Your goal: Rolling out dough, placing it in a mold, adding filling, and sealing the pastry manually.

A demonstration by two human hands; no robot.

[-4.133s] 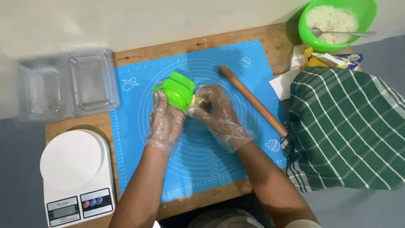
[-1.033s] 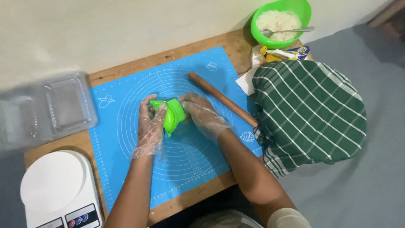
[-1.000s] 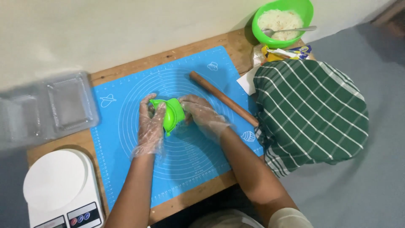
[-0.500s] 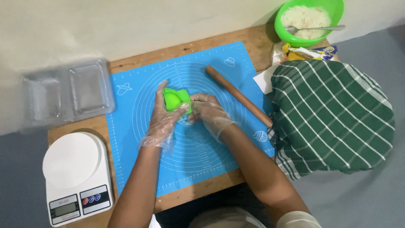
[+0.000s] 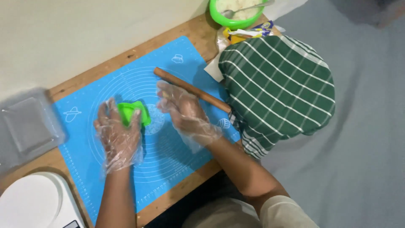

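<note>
A: Location of green mould (image 5: 134, 113)?

B: On the blue mat (image 5: 168, 152), left of centre, under the left hand (image 5: 119, 137).

A: Handling properties?

B: Judged light, stiff plastic, hinged; likely slick against plastic gloves. Best taken across the folded halves, fingers over the top edge, thumb side beneath.

A: Grip, left?

B: Wrapped over the mould, fingers curled around its near edge, holding it closed against the mat.

A: Grip, right?

B: Right hand (image 5: 185, 114) spread flat and loose, holding nothing, hovering over the mat just beside the rolling pin (image 5: 192, 90); contact with the pin not discernible.
</note>
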